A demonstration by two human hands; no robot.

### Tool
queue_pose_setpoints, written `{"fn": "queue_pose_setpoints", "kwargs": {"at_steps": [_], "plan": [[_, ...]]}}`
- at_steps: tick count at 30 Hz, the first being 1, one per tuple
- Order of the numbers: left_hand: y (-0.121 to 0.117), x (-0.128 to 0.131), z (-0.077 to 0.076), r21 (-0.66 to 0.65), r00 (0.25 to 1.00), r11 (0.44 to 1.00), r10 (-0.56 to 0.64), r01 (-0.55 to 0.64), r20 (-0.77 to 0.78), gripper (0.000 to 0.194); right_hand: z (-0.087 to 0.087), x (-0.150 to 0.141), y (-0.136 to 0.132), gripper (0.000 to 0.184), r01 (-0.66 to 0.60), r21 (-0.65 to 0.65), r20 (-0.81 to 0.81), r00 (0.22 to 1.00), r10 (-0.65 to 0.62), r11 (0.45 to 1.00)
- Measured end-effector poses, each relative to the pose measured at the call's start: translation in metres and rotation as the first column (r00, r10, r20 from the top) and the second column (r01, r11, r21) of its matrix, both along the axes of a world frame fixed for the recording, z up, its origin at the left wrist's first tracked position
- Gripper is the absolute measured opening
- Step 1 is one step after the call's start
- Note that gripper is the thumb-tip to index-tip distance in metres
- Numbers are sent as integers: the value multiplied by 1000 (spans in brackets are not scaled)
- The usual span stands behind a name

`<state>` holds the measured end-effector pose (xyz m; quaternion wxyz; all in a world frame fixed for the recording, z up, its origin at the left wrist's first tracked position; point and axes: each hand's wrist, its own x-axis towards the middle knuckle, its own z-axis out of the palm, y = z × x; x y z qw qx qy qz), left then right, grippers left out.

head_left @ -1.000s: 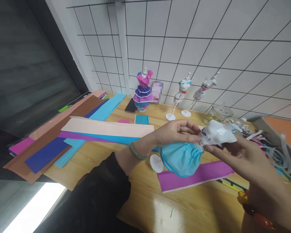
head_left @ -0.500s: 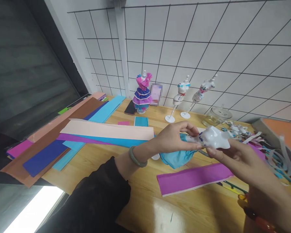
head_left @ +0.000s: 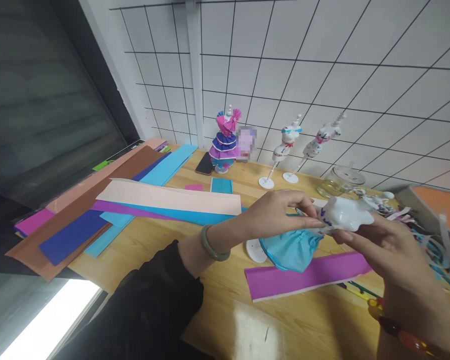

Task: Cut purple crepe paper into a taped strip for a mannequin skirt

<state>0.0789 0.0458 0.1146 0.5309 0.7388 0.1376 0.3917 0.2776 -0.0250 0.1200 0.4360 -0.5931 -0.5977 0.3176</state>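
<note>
A small white dress form (head_left: 347, 213) lies tilted on its side in the air, its neck end toward the right. A gathered light-blue crepe paper skirt (head_left: 294, 248) hangs around its lower part, and its round white base (head_left: 255, 251) shows at the left. My left hand (head_left: 281, 212) pinches the form at the waist, at the skirt's gathered top. My right hand (head_left: 377, 245) is closed around the torso from the right, thumb underneath; some of its fingers are hidden behind the form. Below lies a purple paper strip (head_left: 307, 277) on the wooden table.
Paper strips in peach (head_left: 172, 196), brown and blue overlap on the left. At the back stand a dressed form (head_left: 225, 142), two white forms (head_left: 285, 145), a phone (head_left: 204, 163) and a glass jar (head_left: 341, 181). Paper scraps (head_left: 435, 245) and a grey-rimmed tray (head_left: 440, 200) are at right.
Both hands have shifted slightly right with the dress form. The blue skirt hangs more fully in view, and more of the white base shows. The camera view has moved a little.
</note>
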Motion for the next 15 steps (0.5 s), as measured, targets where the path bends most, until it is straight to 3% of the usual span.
{"fn": "queue_pose_setpoints", "kwargs": {"at_steps": [4,7,11,15], "plan": [[-2,1,1,40,997,997,72,-72,1,18,-3,-4,0,21,58,86,-14,998,-57,995],[-3,2,1,158,983,971,182,-179,-4,15,-5,-6,1,16,41,120,-49,998,-35,992],[-1,2,0,377,951,875,304,-303,57,10,-5,-9,1,20,55,109,-115,992,-43,993],[0,2,1,525,931,777,351,-348,97,11,-6,-10,2,17,115,101,-150,984,-100,988]]}}
